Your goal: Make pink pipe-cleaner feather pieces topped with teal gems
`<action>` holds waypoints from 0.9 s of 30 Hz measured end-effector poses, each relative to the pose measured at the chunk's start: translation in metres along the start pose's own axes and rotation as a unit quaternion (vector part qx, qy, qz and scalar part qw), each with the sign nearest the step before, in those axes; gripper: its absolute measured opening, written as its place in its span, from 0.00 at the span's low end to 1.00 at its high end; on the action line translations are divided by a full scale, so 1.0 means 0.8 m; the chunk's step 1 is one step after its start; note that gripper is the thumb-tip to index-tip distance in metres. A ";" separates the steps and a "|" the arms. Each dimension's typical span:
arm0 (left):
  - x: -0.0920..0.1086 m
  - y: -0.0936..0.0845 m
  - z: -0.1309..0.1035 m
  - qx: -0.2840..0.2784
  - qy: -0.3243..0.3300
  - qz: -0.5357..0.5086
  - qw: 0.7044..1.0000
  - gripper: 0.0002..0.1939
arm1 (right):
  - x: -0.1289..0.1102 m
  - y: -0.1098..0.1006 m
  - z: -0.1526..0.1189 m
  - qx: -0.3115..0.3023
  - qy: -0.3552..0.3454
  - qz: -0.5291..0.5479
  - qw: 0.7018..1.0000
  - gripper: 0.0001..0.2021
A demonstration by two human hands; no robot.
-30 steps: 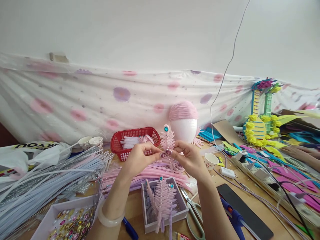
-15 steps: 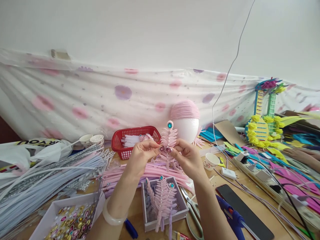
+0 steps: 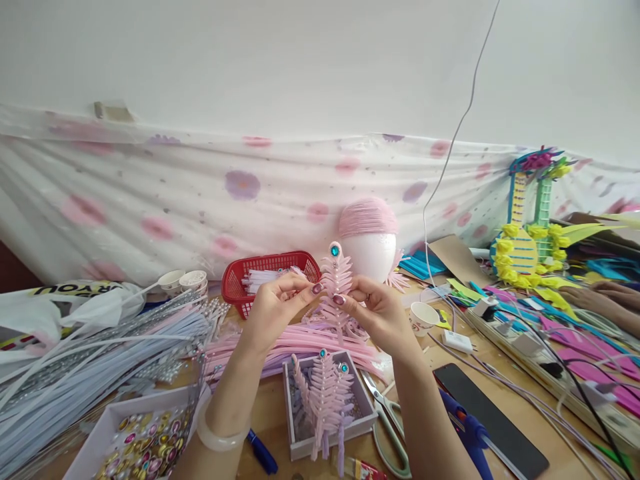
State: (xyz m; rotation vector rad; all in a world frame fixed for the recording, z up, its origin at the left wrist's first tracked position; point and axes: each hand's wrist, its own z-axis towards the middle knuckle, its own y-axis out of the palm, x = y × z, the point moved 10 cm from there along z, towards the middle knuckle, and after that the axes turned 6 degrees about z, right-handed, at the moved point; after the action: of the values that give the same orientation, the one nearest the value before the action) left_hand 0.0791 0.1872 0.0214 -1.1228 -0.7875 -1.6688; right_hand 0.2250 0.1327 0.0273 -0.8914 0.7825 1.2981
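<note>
A pink feather made of fuzzy pipe cleaner point(image 3: 336, 275), with a teal gem at its tip and pearl-like beads down its middle, stands upright between my hands. My right hand point(image 3: 376, 312) is closed on it, thumb pressed over its front. At its left edge, my left hand point(image 3: 281, 305) pinches thumb and finger together on its fringe. Below, similar pink feathers point(image 3: 323, 393) with teal gems lie in a small white box point(image 3: 360, 425). Pink pipe cleaners point(image 3: 280, 343) lie in a bundle behind that box.
A red basket point(image 3: 235, 287) and a white head form wound with pink yarn point(image 3: 373, 257) stand behind. Scissors point(image 3: 387, 420), a blue glue gun point(image 3: 470, 430), a phone point(image 3: 493, 420) and a power strip point(image 3: 530, 367) lie right. A gem box point(image 3: 100, 427) sits front left. Another person's hand point(image 3: 600, 300) rests far right.
My left thumb and finger have shifted slightly left and up along the feather's edge, away from the right thumb. The right hand keeps its hold. The camera view has moved slightly.
</note>
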 end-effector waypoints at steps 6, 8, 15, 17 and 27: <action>-0.020 0.019 -0.003 -0.039 -0.087 -0.119 0.988 0.15 | 0.004 0.001 0.000 0.000 0.002 0.016 1.000 0.11; -0.029 0.027 -0.004 -0.041 -0.107 -0.170 0.979 0.16 | 0.005 0.001 0.001 0.002 0.005 0.039 0.999 0.11; -0.045 0.049 -0.006 -0.066 -0.151 -0.278 0.946 0.16 | 0.007 -0.001 0.002 0.009 0.016 0.080 0.997 0.11; -0.045 0.047 -0.006 -0.062 -0.155 -0.278 0.946 0.16 | 0.006 0.000 0.001 0.003 0.017 0.088 0.996 0.11; -0.051 0.048 -0.011 -0.118 -0.208 -0.283 0.929 0.15 | 0.006 0.006 -0.002 -0.014 0.015 0.084 0.996 0.11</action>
State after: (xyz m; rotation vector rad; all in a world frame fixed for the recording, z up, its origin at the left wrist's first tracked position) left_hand 0.1180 0.1804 -0.0192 -1.5520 -1.2984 -2.0667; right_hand 0.2210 0.1341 0.0217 -0.8830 0.8798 1.4482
